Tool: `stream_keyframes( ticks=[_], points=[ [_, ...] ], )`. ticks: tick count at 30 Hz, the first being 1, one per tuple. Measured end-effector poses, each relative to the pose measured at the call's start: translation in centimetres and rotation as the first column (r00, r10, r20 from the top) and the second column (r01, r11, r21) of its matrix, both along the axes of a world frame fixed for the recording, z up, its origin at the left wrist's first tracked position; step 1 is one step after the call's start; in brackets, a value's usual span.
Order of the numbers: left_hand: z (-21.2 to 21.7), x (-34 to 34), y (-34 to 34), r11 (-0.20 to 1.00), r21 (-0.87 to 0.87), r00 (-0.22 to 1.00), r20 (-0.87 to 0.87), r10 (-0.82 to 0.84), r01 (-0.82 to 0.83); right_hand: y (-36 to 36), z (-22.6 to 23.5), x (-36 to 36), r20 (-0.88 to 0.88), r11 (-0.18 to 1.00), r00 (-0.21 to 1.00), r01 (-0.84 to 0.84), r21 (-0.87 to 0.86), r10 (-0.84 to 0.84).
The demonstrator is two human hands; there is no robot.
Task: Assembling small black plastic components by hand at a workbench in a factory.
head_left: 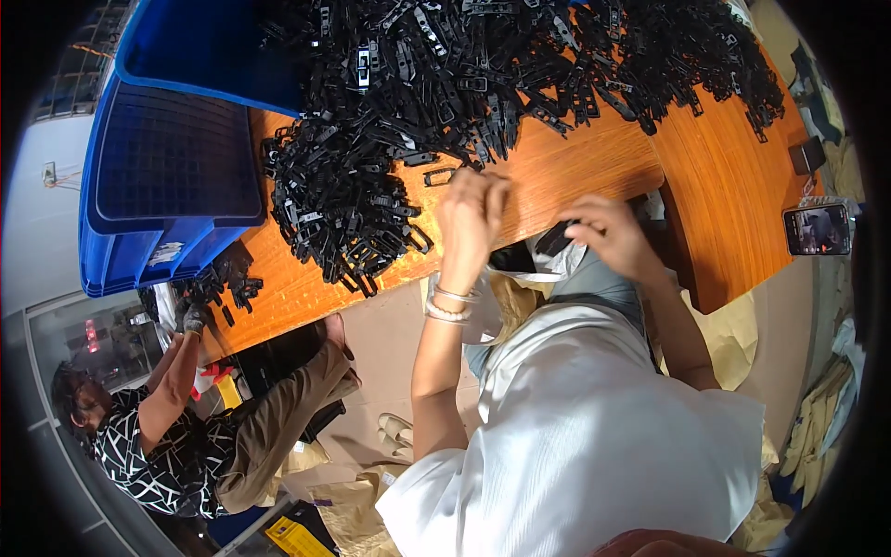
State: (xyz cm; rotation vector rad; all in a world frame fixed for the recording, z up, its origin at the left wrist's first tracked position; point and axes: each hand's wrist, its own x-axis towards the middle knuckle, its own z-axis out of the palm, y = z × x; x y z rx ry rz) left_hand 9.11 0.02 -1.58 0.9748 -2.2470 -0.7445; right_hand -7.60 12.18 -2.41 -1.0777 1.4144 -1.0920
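Observation:
My left hand point(471, 212), with bracelets at the wrist, is over the front edge of the wooden table point(571, 158). Its fingers are bent and smeared by motion, so whether they grip anything is unclear. Right beside them on the wood lies a small black plastic frame-shaped part point(438, 176). Over my lap is my right hand point(614, 238), its fingers loosely apart and somewhat blurred. Just off its fingertips, a black plastic piece point(554, 239) shows above a white bag point(560, 264) on my lap. Behind my left hand spreads a big heap of black plastic parts point(445, 70).
A smaller pile of black parts point(343, 204) sits left of my left hand. Blue plastic crates point(176, 158) stand at the table's left end. Another person point(176, 418) works there with gloved hands. A phone point(817, 230) is mounted at the right, near a black box point(807, 156).

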Motion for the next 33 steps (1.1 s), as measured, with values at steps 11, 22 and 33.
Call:
stream_keyframes(
  ticks=[11, 22, 33],
  points=[
    [-0.2, 1.8, -1.0, 0.939, -0.327, 0.972, 0.168, 0.165, -0.103, -1.7, -3.1, -3.2, -0.489, 0.887, 0.748, 0.308, -0.344, -0.449],
    [1.0, -0.3, 0.7, 0.932, 0.325, 0.945, -0.221, 0.242, -0.163, -7.9, -1.2, -10.0, -0.87, 0.858, 0.12, 0.275, -0.433, -0.478],
    [-1.3, 0.6, -0.4, 0.501, 0.76, 0.837, -0.534, 0.119, 0.414, -7.9, -1.0, -10.2, -0.85, 0.878, 0.224, 0.155, -0.452, -0.477]
  ],
)
